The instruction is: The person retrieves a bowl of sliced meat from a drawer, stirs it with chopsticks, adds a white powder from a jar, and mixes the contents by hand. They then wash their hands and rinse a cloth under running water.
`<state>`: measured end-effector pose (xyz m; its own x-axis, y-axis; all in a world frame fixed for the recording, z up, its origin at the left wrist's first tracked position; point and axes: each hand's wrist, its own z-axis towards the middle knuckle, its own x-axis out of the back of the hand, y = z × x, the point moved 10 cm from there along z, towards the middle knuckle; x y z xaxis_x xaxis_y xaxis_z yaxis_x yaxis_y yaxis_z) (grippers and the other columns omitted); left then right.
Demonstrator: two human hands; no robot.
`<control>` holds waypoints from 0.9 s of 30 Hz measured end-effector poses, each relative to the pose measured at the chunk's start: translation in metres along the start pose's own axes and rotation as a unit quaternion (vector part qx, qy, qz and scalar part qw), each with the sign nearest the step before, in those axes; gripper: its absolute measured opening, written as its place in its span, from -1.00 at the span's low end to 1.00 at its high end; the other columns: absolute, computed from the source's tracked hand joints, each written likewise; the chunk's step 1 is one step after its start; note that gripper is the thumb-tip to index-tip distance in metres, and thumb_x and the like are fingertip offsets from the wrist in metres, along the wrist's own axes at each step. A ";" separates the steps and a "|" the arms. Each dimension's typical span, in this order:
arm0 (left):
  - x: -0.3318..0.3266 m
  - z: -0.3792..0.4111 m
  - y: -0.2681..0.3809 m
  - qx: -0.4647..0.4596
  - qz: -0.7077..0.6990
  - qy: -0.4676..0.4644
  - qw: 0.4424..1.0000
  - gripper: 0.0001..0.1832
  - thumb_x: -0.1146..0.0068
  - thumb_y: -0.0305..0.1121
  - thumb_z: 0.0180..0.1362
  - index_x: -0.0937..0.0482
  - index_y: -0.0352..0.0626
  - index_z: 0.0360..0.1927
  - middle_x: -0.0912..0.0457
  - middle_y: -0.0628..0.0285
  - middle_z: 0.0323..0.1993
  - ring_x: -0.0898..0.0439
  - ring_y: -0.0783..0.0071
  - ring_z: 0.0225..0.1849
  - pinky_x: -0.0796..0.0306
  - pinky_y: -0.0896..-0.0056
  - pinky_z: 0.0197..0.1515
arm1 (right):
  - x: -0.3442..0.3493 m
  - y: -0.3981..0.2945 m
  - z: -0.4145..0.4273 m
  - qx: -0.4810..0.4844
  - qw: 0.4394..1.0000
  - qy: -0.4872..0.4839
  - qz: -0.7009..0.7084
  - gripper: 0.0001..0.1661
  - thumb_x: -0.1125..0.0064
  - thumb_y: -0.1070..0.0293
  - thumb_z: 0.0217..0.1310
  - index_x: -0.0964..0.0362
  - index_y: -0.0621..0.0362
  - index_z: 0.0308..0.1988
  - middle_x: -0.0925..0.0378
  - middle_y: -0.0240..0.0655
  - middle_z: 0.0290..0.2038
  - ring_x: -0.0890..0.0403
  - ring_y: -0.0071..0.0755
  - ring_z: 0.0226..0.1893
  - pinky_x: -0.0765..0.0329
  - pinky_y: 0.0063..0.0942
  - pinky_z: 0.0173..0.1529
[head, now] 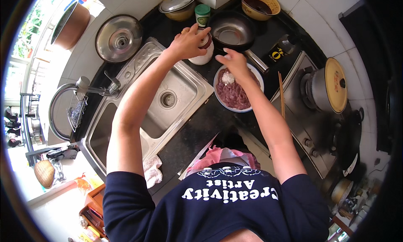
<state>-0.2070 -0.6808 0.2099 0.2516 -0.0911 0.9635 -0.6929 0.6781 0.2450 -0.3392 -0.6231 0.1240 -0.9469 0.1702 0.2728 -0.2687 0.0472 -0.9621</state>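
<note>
My left hand (190,42) lies spread over the dark reddish lid (205,40) of a jar with white contents (203,58), at the sink's far corner. My right hand (233,62), its fingers partly bent, hovers above the far edge of a white bowl (216,90). I see nothing held in it, though the fingers are slightly blurred. The bowl holds pieces of raw dark red meat (233,95) with a small heap of white powder or grains (228,78) on top. A dark frying pan (231,31) stands just beyond my right hand.
A steel sink (185,84) is at left. Behind stand a green-lidded container (202,14), a lidded pot (178,6) and a yellow bowl of dark liquid (259,6). To the right are a dark-labelled bottle (281,50), chopsticks (281,95) and a yellow-lidded pot (321,88) on the gas stove (302,122).
</note>
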 end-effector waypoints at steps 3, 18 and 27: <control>0.003 0.001 -0.003 0.045 0.000 -0.015 0.999 -0.20 -0.20 -0.12 -0.23 -0.24 0.15 0.22 -0.32 -0.09 -0.04 -0.32 -0.09 0.01 -0.26 0.11 0.09 | 0.026 0.033 -0.024 -0.140 0.943 0.006 0.300 -0.70 -0.20 0.36 0.06 -0.45 0.31 -0.20 -0.51 -0.40 -0.48 -0.46 -0.64 -0.47 -0.35 -0.68 -0.36; 0.049 -0.012 -0.069 0.137 0.062 0.237 0.960 -0.29 -0.21 0.07 -0.15 -0.35 0.04 0.11 -0.42 -0.01 -0.08 -0.36 -0.04 0.01 -0.32 0.06 -0.05 | 0.054 0.049 -0.075 -0.162 0.951 -0.007 0.264 -0.76 -0.08 0.54 0.06 -0.46 0.34 -0.19 -0.55 -0.30 -0.35 -0.51 -0.55 -0.38 -0.41 -0.63 -0.27; -0.186 -0.197 0.072 0.402 -0.658 0.046 0.635 -0.61 0.02 -0.32 0.17 -0.37 -0.33 0.02 -0.56 0.18 -0.34 -0.53 0.49 -0.38 -0.37 0.52 -0.34 | 0.045 0.040 -0.055 -0.020 0.999 -0.048 0.014 -0.78 -0.16 0.50 -0.05 -0.52 0.30 -0.28 -0.58 -0.24 -0.35 -0.57 -0.36 -0.38 -0.46 -0.49 -0.22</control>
<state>-0.1701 -0.4711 0.0268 0.9832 -0.1242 -0.1336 0.0469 -0.5356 0.8432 -0.3833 -0.5592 0.0977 -0.9672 0.0769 0.2420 -0.2357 0.0827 -0.9683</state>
